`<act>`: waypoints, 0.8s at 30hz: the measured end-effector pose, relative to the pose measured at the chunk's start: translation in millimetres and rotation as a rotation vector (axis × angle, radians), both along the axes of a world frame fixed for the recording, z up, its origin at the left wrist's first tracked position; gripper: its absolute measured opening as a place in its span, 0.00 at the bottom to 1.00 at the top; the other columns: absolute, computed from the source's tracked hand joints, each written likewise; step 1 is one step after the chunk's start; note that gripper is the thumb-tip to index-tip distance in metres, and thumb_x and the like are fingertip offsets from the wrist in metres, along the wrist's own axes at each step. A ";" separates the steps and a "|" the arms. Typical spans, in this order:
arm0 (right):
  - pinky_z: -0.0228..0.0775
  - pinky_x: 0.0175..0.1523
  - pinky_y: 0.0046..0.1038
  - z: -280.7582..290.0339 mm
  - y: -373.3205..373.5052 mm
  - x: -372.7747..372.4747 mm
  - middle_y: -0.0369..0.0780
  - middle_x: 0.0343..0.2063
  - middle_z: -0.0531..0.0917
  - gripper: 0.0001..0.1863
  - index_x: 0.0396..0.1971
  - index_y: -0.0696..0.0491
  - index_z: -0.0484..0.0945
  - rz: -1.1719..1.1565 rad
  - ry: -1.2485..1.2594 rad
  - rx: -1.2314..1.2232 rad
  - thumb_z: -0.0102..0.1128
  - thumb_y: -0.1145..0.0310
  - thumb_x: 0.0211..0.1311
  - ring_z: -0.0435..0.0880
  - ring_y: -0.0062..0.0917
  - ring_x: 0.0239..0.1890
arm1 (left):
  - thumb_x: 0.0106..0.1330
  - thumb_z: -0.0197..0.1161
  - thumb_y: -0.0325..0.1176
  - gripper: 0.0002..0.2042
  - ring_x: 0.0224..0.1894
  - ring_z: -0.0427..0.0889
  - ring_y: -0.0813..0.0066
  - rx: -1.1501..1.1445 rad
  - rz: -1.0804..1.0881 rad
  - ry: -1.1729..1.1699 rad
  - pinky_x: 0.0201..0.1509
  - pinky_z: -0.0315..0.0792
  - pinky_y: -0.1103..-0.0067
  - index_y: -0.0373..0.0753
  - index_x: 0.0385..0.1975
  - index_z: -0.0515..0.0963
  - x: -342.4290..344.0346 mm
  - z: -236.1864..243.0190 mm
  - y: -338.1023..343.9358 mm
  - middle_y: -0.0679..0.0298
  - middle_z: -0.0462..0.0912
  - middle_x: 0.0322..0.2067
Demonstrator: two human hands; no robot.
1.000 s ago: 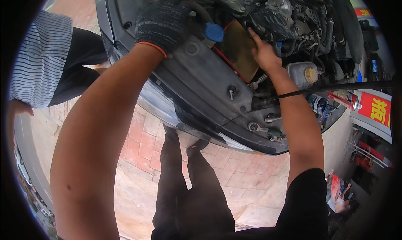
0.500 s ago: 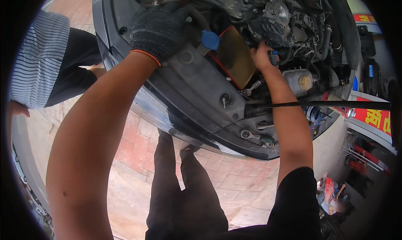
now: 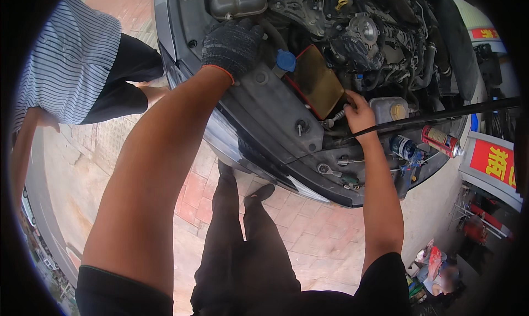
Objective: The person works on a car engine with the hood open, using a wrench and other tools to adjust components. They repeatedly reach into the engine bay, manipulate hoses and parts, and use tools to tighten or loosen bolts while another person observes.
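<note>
My left hand, in a dark grey knit glove with an orange cuff, lies palm down on the black front panel of an open engine bay. Its fingers reach toward a grey plastic tank; it holds nothing I can see. My bare right hand is at the right edge of a flat tan panel with a red rim, which looks like an air filter. Thumb and forefinger are drawn together on that edge, the other fingers curled. A blue cap sits beside the filter's left side.
A black rod crosses above my right wrist. A ratchet, a dark can and a red spray can lie along the front ledge. A white tank with a yellow cap is right of my hand. A person in a striped shirt stands left.
My right hand has moved down from beside the blue connector to the filter's right edge. My left hand stays on the front panel. The whole view has shifted, and the person at left shows more fully.
</note>
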State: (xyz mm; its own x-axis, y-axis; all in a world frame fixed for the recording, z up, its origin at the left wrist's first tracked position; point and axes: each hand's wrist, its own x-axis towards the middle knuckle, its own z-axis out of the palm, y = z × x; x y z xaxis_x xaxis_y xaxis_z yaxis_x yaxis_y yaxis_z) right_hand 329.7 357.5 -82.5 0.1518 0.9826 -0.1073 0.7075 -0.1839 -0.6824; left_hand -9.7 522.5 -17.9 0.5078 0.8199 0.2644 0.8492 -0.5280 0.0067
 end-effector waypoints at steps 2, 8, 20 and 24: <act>0.75 0.54 0.31 25.9 -37.8 -10.7 0.44 0.49 0.83 0.22 0.58 0.56 0.75 -0.097 0.067 0.134 0.54 0.77 0.62 0.84 0.32 0.48 | 0.62 0.56 0.40 0.15 0.53 0.78 0.58 0.048 -0.011 0.016 0.56 0.69 0.60 0.49 0.47 0.79 0.4 -10.2 3.1 0.61 0.79 0.50; 0.75 0.24 0.24 73.8 3.4 -14.7 0.42 0.29 0.84 0.42 0.74 0.55 0.44 -0.754 0.741 -0.032 0.52 0.72 0.62 0.81 0.22 0.23 | 0.63 0.54 0.39 0.14 0.51 0.79 0.56 0.007 0.052 0.088 0.56 0.69 0.60 0.46 0.45 0.79 1.4 12.0 -6.2 0.58 0.80 0.47; 0.69 0.27 0.18 146.4 -136.5 -30.3 0.37 0.28 0.80 0.23 0.59 0.58 0.72 -0.711 0.719 0.192 0.55 0.77 0.63 0.77 0.16 0.22 | 0.61 0.57 0.38 0.08 0.42 0.81 0.56 0.058 0.035 0.091 0.45 0.73 0.61 0.45 0.35 0.80 10.9 14.5 -3.4 0.59 0.81 0.36; 0.75 0.33 0.29 127.5 -197.8 53.3 0.40 0.27 0.82 0.23 0.58 0.51 0.74 -0.605 -0.024 0.149 0.58 0.73 0.60 0.82 0.27 0.26 | 0.61 0.57 0.38 0.07 0.41 0.80 0.55 0.086 -0.003 0.069 0.43 0.72 0.59 0.43 0.30 0.77 20.7 15.5 -5.4 0.59 0.80 0.34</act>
